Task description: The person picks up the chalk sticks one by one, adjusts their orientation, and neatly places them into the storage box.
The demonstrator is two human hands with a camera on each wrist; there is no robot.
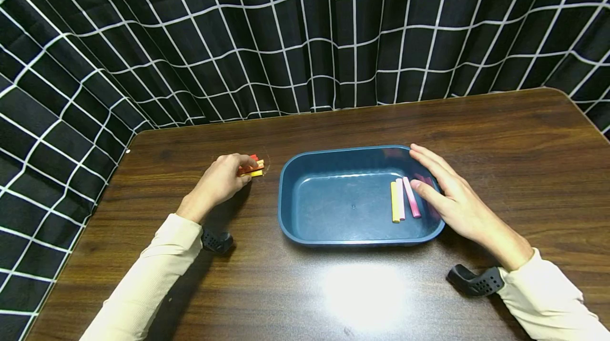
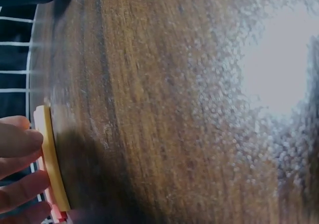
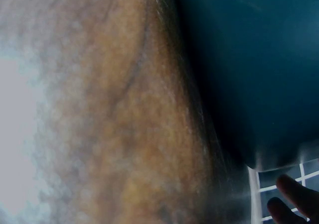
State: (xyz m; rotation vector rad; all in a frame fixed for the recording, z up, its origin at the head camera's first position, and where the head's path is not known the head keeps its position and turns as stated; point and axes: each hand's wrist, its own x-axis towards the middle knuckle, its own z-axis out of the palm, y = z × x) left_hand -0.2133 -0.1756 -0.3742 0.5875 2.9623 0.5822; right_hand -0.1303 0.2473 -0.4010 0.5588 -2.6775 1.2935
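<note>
My left hand (image 1: 221, 178) is at the left of the table, thumb and fingers around a small bunch of red, orange and yellow chalk sticks (image 1: 257, 173). In the left wrist view its fingers (image 2: 22, 139) lie against a yellow stick (image 2: 54, 159) with reddish ones beside it; the hand partly hides the bunch. My right hand (image 1: 457, 198) reaches over the right rim of a blue plastic bin (image 1: 333, 242), fingers spread and fairly straight. Inside the bin, near that hand, lie a yellow chalk stick (image 1: 395, 202), a pale pink one (image 1: 400, 200) and a deeper pink one (image 1: 412, 200).
The dark wood table (image 1: 286, 298) reflects a bright glare in front of the bin. A black curtain with white grid lines (image 1: 305, 39) hangs behind the table and along its left side. Black wrist straps (image 1: 474, 280) sit at both cuffs.
</note>
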